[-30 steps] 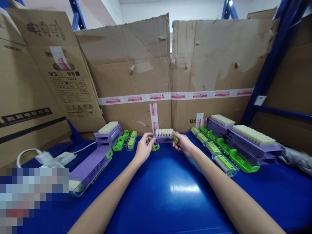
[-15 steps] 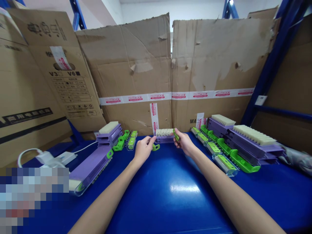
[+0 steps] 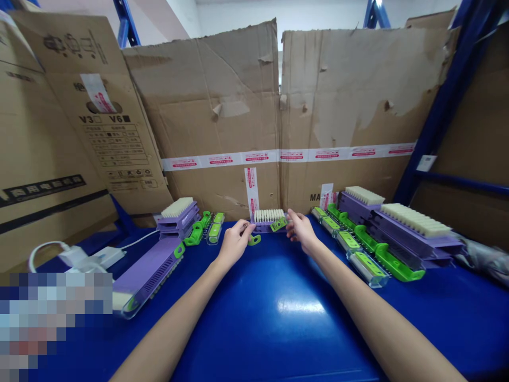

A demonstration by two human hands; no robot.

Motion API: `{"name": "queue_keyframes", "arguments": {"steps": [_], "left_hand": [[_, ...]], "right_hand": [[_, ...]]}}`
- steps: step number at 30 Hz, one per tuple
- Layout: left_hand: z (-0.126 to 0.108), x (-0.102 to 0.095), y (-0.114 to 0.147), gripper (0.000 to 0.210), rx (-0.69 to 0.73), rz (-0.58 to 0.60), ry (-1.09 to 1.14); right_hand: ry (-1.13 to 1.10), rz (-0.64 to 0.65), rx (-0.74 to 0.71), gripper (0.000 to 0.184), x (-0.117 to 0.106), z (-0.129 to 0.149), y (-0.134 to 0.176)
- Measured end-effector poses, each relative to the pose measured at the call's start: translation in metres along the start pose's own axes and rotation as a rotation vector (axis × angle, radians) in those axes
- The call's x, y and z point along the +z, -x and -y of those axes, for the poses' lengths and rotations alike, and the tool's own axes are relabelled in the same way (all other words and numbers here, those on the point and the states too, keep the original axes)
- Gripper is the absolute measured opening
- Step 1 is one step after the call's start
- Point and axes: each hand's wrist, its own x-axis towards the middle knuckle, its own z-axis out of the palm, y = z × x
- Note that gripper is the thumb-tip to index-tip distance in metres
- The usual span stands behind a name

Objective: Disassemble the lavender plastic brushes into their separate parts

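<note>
Green slotted piece (image 3: 278, 224) tilted before the ridged purple block (image 3: 262, 229).
My right hand (image 3: 303, 233) parts loosely beside it, empty; my left hand (image 3: 234, 241) curls nearly closed, contents unclear.

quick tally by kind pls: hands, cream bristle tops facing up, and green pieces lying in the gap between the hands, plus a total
Hands (left hand, right hand): 2
Cream bristle tops facing up (left, centre, right): 4
Green pieces between the hands: 2
Total: 8
</note>
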Motion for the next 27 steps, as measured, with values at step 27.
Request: {"name": "queue_keyframes", "arguments": {"steps": [27], "left_hand": [[-0.014,0.002,0.008,0.019,0.775,0.022,-0.996]], "right_hand": [[0.075,0.429,0.116,0.014,0.01,-0.003,0.015]]}}
